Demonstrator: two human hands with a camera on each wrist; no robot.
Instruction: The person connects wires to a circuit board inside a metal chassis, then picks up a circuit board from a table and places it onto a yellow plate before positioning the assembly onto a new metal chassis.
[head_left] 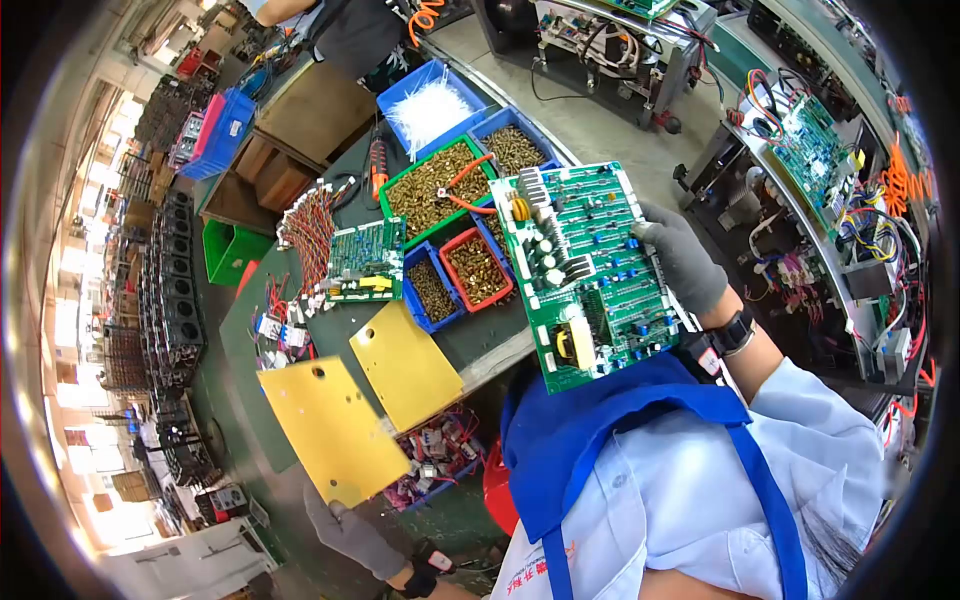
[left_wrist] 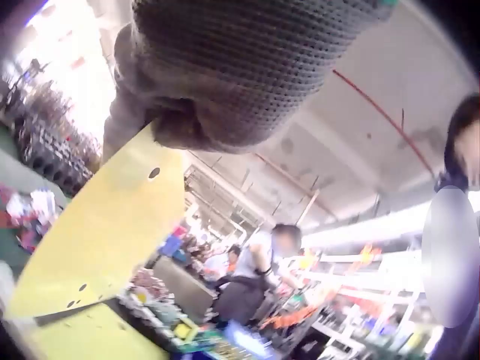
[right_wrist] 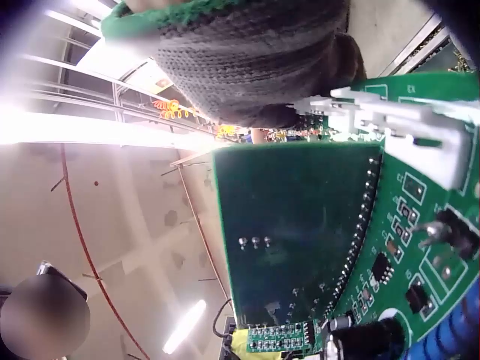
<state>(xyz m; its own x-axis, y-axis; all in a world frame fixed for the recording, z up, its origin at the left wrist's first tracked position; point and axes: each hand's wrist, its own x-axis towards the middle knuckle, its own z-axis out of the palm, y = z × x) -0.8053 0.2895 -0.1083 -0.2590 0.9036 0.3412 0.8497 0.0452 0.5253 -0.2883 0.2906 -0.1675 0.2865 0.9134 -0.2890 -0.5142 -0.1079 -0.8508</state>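
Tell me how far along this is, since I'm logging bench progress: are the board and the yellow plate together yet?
Not yet. In hand: the right hand grips the large green circuit board by its edge, and the left hand holds one yellow plate apart from it, off the bench. A second yellow plate and a smaller green board lie on the bench, untouched. The screws in the bins look unused; joining seems left.

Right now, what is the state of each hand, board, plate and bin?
left hand: gloved, grips yellow plate, lifted
right hand: gloved, holds large circuit board, raised
second yellow plate: flat on table
small circuit board: lying on table
screw bins: filled
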